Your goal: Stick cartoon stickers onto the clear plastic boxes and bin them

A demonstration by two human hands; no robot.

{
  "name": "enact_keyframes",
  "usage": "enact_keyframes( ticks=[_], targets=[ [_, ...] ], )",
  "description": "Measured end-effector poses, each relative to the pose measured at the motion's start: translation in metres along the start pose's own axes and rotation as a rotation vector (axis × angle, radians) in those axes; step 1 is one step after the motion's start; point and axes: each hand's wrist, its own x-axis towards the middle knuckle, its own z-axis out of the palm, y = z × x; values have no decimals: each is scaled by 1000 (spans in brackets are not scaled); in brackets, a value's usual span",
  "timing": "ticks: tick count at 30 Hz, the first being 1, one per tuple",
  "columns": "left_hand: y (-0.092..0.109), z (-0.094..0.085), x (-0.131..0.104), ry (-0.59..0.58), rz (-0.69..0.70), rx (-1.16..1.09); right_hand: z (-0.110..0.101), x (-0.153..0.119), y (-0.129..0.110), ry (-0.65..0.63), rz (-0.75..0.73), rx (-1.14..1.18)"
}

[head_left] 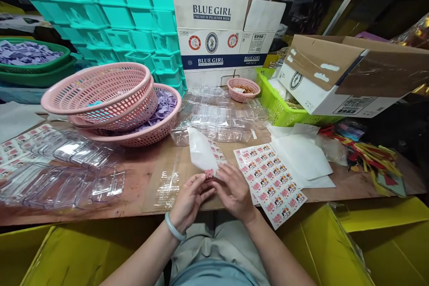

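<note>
Both hands meet over the front edge of the table. My left hand (191, 199), with a pale bracelet on its wrist, pinches the lower corner of a curled sticker sheet (203, 149) whose white back faces up and whose printed side shows at the right. My right hand (235, 191) is at the sheet's lower right edge, fingers bent over it. Flat to the right lie printed sticker sheets (271, 178) with cartoon animals and pink lettering. White backing papers (301, 156) are beside them. Clear plastic cases (217, 118) stand in rows behind the hands.
Pink baskets (100, 94) with purple pieces stand at the left, near more clear cases (63, 178). Behind are stacked turquoise crates (124, 18) and a white carton (214, 22). A green basket (288, 107) holds an open box (348, 71). Yellow bins (315, 241) flank the lap.
</note>
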Motion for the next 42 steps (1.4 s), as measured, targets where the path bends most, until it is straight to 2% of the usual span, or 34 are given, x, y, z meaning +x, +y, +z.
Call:
enact_keyframes(
  ticks=[2,3,6,8,10,12,14,16,17,19,21,23,25,28,33,35,37,39,42],
  targets=[
    [2,-11,-4,52,-21,-5,-6,-1,6,35,137,-19],
    [3,-16,-6,70,-31,-11,-8,-2,9,-9,177,-48],
    [6,-28,-11,76,-76,-43,-6,-2,16,-295,116,-156],
    [7,-33,-14,56,-117,-51,0,0,16,-401,45,-210],
    [8,-39,-17,52,-133,-50,7,5,13,-417,18,-214],
    [11,-42,-20,61,-128,-50,12,9,10,-378,60,-127],
    [14,-44,-24,60,-112,-66,12,10,5,-271,273,84],
    [17,-44,-27,34,-97,-85,8,6,0,-184,653,414],
    [17,-44,-29,18,-89,-94,5,4,-2,-193,858,611],
    [16,-43,-30,-22,-81,-93,-1,1,-5,-310,1175,1019],
    [14,-42,-31,-58,-79,-58,-7,3,-6,-373,1309,1343],
    [11,-42,-32,-83,-76,12,-11,10,-4,-285,1301,1496],
    [10,-43,-33,-98,-63,86,-11,18,-1,-162,1250,1476],
    [9,-42,-35,-94,-13,152,-6,22,3,-64,1144,1267],
    [7,-41,-32,29,12,206,2,9,9,41,846,731],
    [6,-44,-30,78,83,253,1,6,13,112,814,602],
    [5,-48,-28,120,214,329,-4,7,18,177,840,588],
    [9,-52,-27,140,339,371,-15,9,23,146,914,693],
    [19,-53,-27,129,387,290,-39,8,37,-70,1052,862]
  ],
)
